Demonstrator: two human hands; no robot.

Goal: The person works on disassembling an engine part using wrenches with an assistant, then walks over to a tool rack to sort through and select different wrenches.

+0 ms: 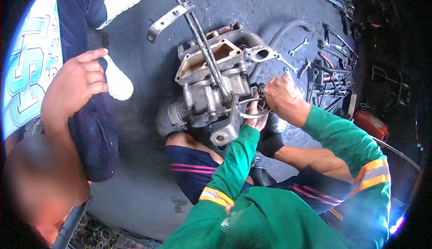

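Observation:
In front of me is a metal engine part (pixel 211 87) with an open rectangular port and a round flange (pixel 261 54). Long metal rods (pixel 202 42) cross over its top, and a bracket (pixel 226 129) sticks out at the near end. My left hand (pixel 256 116) is beside a curved metal pipe (pixel 255 115) at the part's right side, its fingers bent upward around something mostly hidden. Just right of it, my right hand (pixel 284 97) is closed, with its fingertips at a small dark piece (pixel 261 88) too covered to name.
At left crouches another person, one hand (pixel 76 84) pointing toward the part. Wrenches (pixel 299 47), pliers (pixel 304 68) and other tools lie on the floor at right. A grey hose (pixel 288 26) curves behind the part. A red object (pixel 371 125) sits farther right.

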